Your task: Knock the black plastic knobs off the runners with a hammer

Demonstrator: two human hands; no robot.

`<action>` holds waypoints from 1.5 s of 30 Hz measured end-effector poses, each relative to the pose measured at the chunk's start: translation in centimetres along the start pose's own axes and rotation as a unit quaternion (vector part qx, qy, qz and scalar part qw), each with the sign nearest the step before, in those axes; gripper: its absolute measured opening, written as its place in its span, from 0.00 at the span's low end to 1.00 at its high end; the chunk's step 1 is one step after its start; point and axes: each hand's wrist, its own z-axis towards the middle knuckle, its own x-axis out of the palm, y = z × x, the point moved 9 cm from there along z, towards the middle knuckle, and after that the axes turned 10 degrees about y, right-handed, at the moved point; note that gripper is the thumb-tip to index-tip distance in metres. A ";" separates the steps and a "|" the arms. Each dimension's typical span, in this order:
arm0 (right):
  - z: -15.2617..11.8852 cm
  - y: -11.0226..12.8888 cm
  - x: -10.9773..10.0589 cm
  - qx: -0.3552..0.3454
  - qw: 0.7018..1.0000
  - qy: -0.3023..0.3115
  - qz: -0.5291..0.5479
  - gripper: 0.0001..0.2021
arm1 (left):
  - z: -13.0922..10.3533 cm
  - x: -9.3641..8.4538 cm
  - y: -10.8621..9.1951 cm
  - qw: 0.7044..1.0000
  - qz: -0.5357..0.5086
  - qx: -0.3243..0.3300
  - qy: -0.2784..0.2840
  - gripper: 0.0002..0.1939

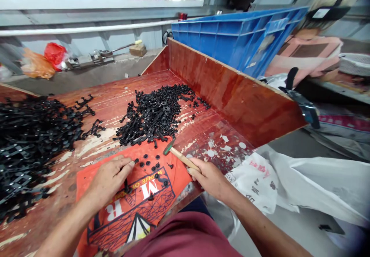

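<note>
My right hand [206, 176] is closed round the wooden handle of a small hammer [185, 159], whose dark green head points up and to the left. My left hand [111, 174] rests over the orange printed cloth [170, 172], fingers bent and thumb near the forefinger. A small black piece [137, 160] touches or sits right at its fingertips; a black part also shows below the palm. Several small black round pieces [147, 163] lie on the cloth between my hands. Just beyond the cloth is a pile of small black parts [156, 112].
A heap of black linked parts [31, 133] covers the left of the red wooden table [112, 99]. A raised board [231, 91] edges its right side. Behind stands a blue crate [219, 41]; a person [306, 52] is at the right, near white sacks [289, 176].
</note>
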 end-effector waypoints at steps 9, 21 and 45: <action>0.0 0.1 0.0 0.009 1.000 0.002 -0.001 0.07 | -0.1 0.5 -1.3 0.997 0.075 -0.008 0.003 0.24; 0.0 -0.1 -0.1 0.007 1.000 -0.008 -0.027 0.05 | -0.2 0.9 -1.5 0.998 0.065 -0.008 0.006 0.24; 0.2 10.3 2.5 -0.103 0.954 -0.002 -0.282 0.25 | 0.7 1.2 -1.1 0.996 0.058 -0.034 0.065 0.21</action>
